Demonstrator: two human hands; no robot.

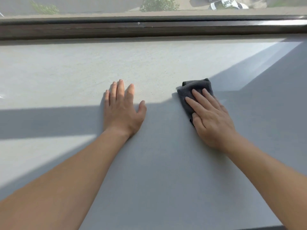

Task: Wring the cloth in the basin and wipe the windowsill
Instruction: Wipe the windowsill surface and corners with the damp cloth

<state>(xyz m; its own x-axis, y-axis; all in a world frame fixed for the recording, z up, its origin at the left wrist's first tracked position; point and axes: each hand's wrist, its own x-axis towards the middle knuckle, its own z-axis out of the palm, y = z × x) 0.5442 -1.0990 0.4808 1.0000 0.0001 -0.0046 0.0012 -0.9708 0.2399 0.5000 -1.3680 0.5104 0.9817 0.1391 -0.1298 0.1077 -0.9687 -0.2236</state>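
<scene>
A wide pale grey windowsill (66, 77) fills the view, part in sun and part in shade. A folded dark grey cloth (192, 90) lies on it right of centre. My right hand (211, 118) presses flat on the cloth with straight fingers, covering its near half. My left hand (123, 110) rests palm down on the bare sill to the left of the cloth, fingers spread and straight. The sunlit strip beyond my hands looks dusty and speckled. No basin is in view.
A dark brown window frame (149, 29) runs along the sill's far edge, with glass above showing a street, bushes and a white car (227, 4) far below. The sill's near edge (265, 227) shows at the bottom right.
</scene>
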